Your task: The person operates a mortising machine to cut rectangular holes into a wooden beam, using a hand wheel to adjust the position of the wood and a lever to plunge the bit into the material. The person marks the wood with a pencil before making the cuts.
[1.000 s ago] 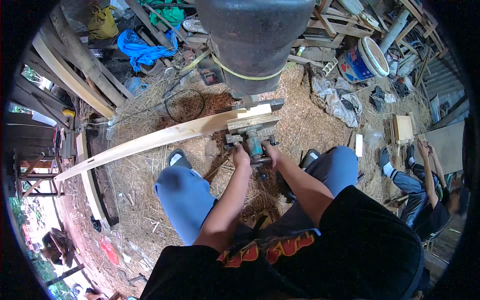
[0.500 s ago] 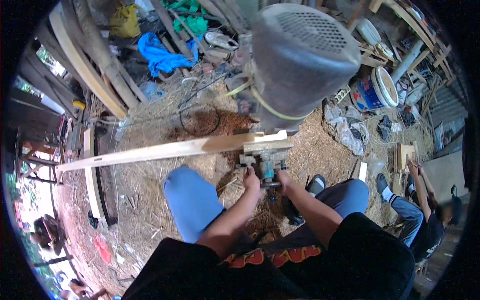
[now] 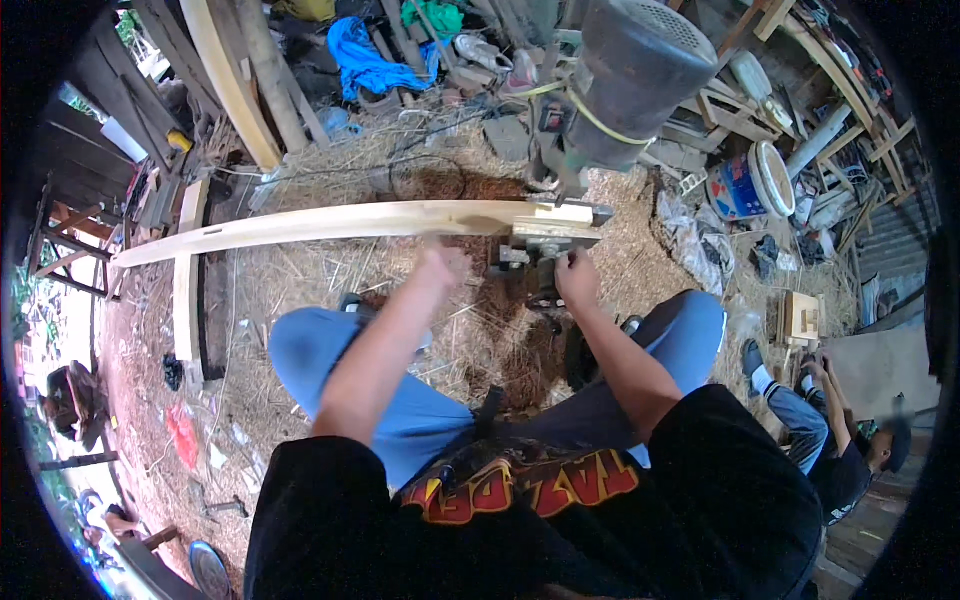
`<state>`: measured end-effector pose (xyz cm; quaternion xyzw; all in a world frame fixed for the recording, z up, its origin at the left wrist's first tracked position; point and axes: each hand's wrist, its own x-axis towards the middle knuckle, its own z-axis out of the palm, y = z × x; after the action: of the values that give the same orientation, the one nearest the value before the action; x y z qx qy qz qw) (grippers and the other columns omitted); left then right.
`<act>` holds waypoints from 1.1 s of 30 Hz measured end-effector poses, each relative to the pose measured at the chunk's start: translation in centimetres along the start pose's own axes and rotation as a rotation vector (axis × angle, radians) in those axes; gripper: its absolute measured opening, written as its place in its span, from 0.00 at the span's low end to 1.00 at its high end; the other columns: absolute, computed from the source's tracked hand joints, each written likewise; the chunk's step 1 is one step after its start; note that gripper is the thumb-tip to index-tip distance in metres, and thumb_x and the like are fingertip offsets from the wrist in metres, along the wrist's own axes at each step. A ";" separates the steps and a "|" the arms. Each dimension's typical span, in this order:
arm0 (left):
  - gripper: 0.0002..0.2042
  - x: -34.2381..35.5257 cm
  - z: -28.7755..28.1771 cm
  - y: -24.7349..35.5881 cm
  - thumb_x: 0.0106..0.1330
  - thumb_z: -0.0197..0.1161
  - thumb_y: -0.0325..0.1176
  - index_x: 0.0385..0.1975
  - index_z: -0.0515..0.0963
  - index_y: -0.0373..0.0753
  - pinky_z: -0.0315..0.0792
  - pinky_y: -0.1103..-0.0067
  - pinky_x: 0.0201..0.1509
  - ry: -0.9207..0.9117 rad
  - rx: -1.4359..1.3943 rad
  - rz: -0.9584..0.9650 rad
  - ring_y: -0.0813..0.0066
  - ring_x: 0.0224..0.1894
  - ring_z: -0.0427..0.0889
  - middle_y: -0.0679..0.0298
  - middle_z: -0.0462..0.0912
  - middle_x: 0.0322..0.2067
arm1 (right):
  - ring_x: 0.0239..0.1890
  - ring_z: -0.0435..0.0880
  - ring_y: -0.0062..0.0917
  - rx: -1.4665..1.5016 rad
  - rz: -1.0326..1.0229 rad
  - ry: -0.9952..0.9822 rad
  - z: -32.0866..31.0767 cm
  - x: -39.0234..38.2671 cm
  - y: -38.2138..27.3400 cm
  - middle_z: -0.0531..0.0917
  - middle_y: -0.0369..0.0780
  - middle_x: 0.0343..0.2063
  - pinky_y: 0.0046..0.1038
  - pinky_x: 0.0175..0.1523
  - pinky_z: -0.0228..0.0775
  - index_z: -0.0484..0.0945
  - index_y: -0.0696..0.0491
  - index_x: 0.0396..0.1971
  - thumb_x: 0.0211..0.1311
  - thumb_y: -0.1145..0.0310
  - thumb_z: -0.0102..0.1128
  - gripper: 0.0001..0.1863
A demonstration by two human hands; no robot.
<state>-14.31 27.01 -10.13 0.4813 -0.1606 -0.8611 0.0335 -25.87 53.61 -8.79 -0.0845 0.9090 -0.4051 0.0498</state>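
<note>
A long pale timber beam (image 3: 350,222) runs from the far left to a vise (image 3: 555,240) under a standing drilling machine with a dark motor housing (image 3: 640,80). Pale wood blocks (image 3: 560,215) sit at the beam's right end, by the vise. My left hand (image 3: 440,268) is just below the beam, left of the vise; motion smears its fingers. At the vise's right front, my right hand (image 3: 578,282) is closed round a small dark knob, of which only the tip shows. The handwheel (image 3: 545,300) at the vise's front has no hand on it.
Straw and wood shavings cover the ground. Another board (image 3: 187,290) lies crosswise under the beam at left. Beyond stand leaning posts (image 3: 265,80) and a blue cloth (image 3: 370,60). To the right are a paint bucket (image 3: 750,185), plastic sheeting (image 3: 695,235) and a seated person (image 3: 840,450).
My left hand has left the vise's front and moved left toward the beam. My right hand stays at the vise. The view has shifted, showing the machine higher up.
</note>
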 end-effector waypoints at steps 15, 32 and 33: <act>0.39 -9.7 -11.1 16.4 0.74 0.41 0.62 0.75 0.49 0.40 0.39 0.54 0.78 0.201 -0.121 0.474 0.48 0.77 0.44 0.47 0.44 0.75 | 0.35 0.83 0.47 -0.202 -0.753 -0.621 5.7 -2.0 -4.6 0.83 0.49 0.31 0.42 0.40 0.74 0.78 0.55 0.35 0.63 0.66 0.59 0.07; 0.41 1.6 -14.0 23.6 0.71 0.21 0.67 0.76 0.46 0.44 0.43 0.57 0.79 0.435 -0.990 0.933 0.56 0.78 0.44 0.55 0.45 0.77 | 0.33 0.82 0.48 -0.209 -0.445 -1.129 14.4 -4.3 -4.9 0.81 0.52 0.29 0.43 0.39 0.72 0.78 0.57 0.40 0.70 0.61 0.55 0.13; 0.42 2.4 -14.2 24.5 0.71 0.21 0.68 0.76 0.47 0.44 0.44 0.57 0.79 0.439 -1.020 0.928 0.55 0.78 0.45 0.55 0.46 0.76 | 0.33 0.82 0.48 -0.215 -0.444 -1.126 14.6 -4.3 -4.4 0.81 0.52 0.29 0.43 0.39 0.72 0.78 0.57 0.40 0.70 0.61 0.55 0.13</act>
<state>-6.02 -0.11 -11.40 0.4497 0.0838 -0.6096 0.6474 -18.86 40.93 -15.12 -0.4774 0.7397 -0.2048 0.4278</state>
